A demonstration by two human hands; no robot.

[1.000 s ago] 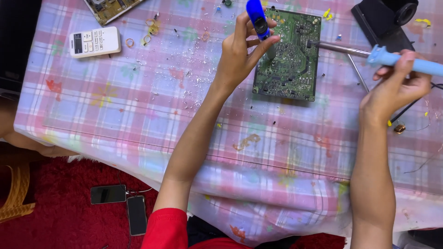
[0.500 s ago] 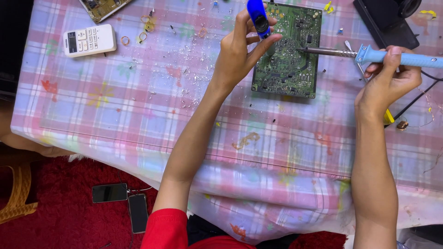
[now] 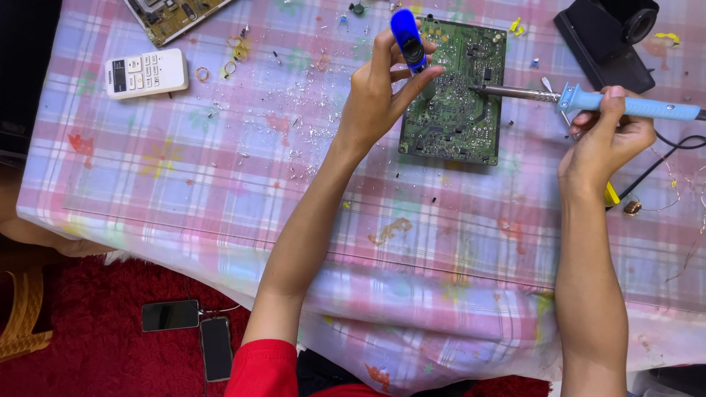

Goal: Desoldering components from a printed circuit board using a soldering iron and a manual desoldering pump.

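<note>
Head view: upper centre of the frame, a dark green circuit board (image 3: 457, 88), rectangular and speckled with solder points, lies flat on the checked tablecloth (image 3: 220, 191). The left hand (image 3: 379, 92) grips a blue tool (image 3: 407, 37) above it. At upper right, the right hand (image 3: 607, 140) clasps a blue-handled soldering iron (image 3: 588, 99), its tip on the board.

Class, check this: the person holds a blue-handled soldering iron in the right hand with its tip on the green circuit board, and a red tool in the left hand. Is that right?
Not quite. The head view shows the tool in the left hand is blue, not red. The rest holds: the right hand grips the blue-handled soldering iron, its tip on the green circuit board.
</note>
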